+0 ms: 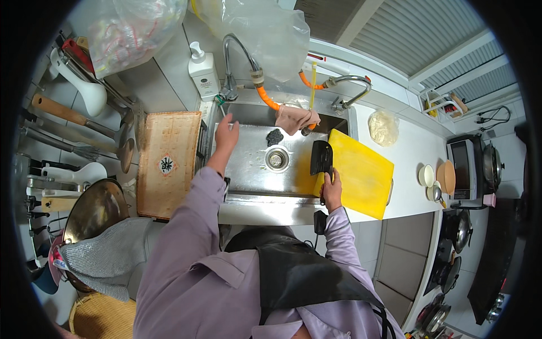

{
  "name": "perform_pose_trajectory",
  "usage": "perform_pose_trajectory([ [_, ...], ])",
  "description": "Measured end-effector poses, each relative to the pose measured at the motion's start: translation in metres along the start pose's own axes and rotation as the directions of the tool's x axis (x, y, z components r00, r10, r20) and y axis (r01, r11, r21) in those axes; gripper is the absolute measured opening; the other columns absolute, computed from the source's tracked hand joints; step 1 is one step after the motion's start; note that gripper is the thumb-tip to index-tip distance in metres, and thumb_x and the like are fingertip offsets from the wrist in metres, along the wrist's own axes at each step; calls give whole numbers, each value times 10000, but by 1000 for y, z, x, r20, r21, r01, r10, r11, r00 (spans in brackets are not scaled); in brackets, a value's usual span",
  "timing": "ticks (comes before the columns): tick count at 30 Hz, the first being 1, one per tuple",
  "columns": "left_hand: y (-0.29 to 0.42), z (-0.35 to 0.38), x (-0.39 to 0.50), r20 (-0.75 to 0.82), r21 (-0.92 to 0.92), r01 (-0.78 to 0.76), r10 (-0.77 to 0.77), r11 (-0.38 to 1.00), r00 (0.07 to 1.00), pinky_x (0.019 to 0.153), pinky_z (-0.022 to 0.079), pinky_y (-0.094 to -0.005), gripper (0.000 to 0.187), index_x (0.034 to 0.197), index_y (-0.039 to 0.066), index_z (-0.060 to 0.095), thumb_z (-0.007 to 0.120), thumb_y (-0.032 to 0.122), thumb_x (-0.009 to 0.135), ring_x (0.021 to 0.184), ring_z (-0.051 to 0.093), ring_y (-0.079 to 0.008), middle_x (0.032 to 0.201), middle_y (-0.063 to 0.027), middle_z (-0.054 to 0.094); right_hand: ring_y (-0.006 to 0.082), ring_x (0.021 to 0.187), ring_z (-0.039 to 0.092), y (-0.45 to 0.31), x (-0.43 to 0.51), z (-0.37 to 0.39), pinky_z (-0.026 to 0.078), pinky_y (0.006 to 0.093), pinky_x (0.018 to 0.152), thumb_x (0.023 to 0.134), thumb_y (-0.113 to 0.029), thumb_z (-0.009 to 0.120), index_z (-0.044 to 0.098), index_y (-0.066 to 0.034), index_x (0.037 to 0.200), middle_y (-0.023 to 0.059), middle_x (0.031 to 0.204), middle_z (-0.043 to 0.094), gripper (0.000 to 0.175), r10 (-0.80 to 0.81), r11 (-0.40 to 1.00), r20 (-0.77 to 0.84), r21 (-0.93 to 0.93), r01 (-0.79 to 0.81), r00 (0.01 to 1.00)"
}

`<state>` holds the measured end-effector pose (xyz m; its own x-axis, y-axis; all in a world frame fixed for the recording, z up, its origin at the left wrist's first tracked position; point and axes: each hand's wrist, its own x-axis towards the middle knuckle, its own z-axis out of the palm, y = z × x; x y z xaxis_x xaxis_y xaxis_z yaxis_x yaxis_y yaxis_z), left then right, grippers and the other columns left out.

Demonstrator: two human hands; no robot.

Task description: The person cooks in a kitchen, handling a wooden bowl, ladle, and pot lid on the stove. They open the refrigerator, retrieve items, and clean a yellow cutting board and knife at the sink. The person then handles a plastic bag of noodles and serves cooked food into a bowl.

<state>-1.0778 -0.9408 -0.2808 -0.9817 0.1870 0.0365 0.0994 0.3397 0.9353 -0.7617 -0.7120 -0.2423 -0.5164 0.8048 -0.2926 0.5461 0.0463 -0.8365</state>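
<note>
My right hand [333, 188] grips the handle of a black cleaver [322, 157], its broad blade over the right part of the steel sink [247, 178]. A yellow cutting board [362, 173] lies beside it, overlapping the sink's right edge. My left hand [227, 134] is raised over the sink's left side, fingers apart, holding nothing, below the left faucet [229, 87]. A dark scrubbing pad [274, 137] rests near the drain [277, 159]. A pinkish cloth [297, 119] hangs over the orange-wrapped hose [267, 98] at the back of the sink.
Left of the sink lies a woven-pattern box [169, 186]; utensils such as a white ladle [93, 95] hang beyond it. A white pump bottle [204, 74] stands at the back. On the right counter are a bag of pale dough-like food [383, 128], a white bowl [426, 175] and a microwave [462, 169].
</note>
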Motion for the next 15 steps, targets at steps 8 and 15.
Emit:
perform_pose_trajectory([
  [8,26,5,74,-282,608,57,149,792,948,886,446,-479,621,1246,66,507,779,259,723,1070,533,-373,1136,-136,576,118,420,463,-53,11,5,376,271,372,978,-285,511,490,-37,1123,28,565,474,288,205,909,300,296,-295,932],
  [15,10,-5,105,-148,794,30,145,607,978,722,496,-439,383,962,62,641,797,302,707,849,634,-346,899,-142,643,114,430,462,-59,28,14,388,271,376,974,-294,518,471,-65,1145,21,588,472,290,211,878,374,334,-344,903],
])
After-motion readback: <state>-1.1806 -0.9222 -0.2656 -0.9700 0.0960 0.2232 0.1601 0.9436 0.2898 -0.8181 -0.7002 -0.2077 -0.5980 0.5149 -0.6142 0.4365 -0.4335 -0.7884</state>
